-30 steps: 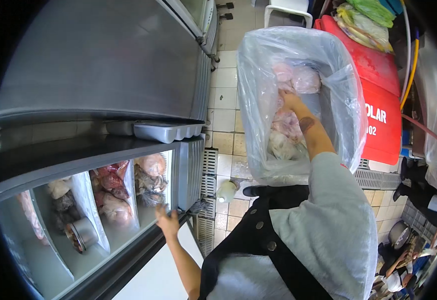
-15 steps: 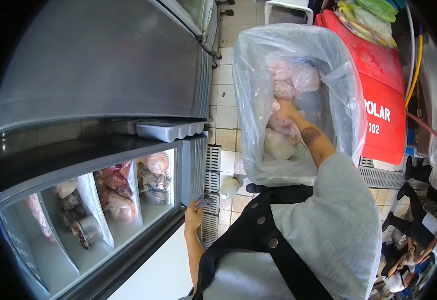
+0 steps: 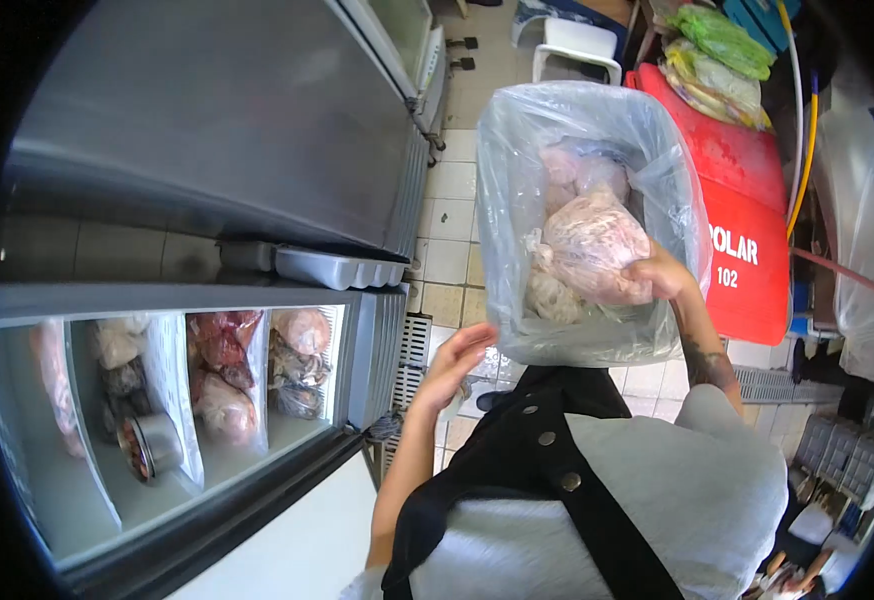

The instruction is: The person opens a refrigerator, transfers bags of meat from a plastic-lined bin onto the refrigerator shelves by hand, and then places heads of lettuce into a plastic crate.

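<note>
Gripping a plastic-wrapped pinkish bundle (image 3: 597,235) in the right hand (image 3: 660,275), within the mouth of the lined bin (image 3: 505,140)

Clasping the bundle at its near right side, over other pale packs (image 3: 557,298); holding out the left hand (image 3: 447,370), fingers extended and nothing visible in them, just beside the bin's near left rim; unable to tell contact from gap there; risking a drop from the one-handed hold, perhaps through slick film sliding under the fingers; risking a tear, or a dragged-in edge, by catching the wrap on the crumpled liner (image 3: 679,145); likely in a drop to land back among the packs, or, past the rim, on the tiled floor (image 3: 447,222); worth minding the open fridge (image 3: 373,355) at the left too, against knocking an elbow in a hasty turn.
</note>
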Tool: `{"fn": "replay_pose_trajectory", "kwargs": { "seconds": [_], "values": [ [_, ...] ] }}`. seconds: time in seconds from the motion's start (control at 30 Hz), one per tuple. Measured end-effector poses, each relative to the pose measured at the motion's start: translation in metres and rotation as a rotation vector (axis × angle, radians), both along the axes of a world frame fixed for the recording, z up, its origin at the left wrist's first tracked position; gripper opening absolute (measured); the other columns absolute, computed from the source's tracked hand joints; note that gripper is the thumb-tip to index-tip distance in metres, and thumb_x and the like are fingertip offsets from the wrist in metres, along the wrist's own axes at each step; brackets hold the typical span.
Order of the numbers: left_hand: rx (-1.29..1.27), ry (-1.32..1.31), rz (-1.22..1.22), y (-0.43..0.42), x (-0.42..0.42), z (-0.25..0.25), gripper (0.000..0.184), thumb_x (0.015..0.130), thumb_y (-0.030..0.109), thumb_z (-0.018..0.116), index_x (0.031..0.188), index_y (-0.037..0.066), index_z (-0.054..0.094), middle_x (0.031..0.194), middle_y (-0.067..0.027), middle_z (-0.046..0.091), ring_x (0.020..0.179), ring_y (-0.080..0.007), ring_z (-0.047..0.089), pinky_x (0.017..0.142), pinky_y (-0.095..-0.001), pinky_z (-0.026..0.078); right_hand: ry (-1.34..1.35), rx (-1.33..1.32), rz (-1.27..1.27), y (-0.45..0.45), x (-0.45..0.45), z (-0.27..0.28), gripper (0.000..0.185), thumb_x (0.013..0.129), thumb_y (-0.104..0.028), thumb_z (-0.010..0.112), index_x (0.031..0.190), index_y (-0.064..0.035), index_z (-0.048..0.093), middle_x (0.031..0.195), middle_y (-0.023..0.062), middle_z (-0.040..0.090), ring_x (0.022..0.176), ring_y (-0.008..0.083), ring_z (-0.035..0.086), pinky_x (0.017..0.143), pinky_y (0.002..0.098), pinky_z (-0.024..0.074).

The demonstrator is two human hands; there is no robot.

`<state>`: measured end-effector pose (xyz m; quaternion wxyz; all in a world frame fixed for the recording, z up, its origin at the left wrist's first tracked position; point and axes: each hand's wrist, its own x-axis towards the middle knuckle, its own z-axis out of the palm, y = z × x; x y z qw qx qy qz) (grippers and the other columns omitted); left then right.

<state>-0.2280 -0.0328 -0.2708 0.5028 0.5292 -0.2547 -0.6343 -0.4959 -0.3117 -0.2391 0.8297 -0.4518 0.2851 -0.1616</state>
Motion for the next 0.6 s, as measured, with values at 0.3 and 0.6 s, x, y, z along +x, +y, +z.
{"fn": "replay_pose_trajectory", "kwargs": {
  "seconds": [0.3, 0.6],
  "values": [
    [-0.716, 0.659, 0.412, 0.015, 0.029, 0.077, 0.105, 0.064, 0.052, 0.080, 0.142, 0.005, 0.028, 0.139, -0.0153, 0.042, 0.130, -0.0305, 0.039, 0.110, -0.0464, 0.032, -0.301, -0.299, 0.574, 0.131, 0.169, 0.077, 0.091, 0.070, -0.013, 0.078, 0.142, 0.0018, 0.025, 0.135, 0.0125, 0.046, 0.122, 0.0213, 0.046, 0.105, 0.0366, 0.0340],
    [-0.774, -0.027, 0.866, 0.207, 0.112, 0.135, 0.112, 0.057, 0.052, 0.083, 0.142, 0.005, 0.027, 0.140, -0.0104, 0.041, 0.127, -0.0286, 0.043, 0.110, -0.0409, 0.034, -0.569, -1.299, 0.396, 0.347, 0.331, 0.138, 0.132, 0.044, -0.033, 0.092, 0.145, 0.0017, 0.013, 0.149, 0.0268, 0.012, 0.137, 0.0405, 0.020, 0.110, 0.0444, 0.0240]
  ]
}}
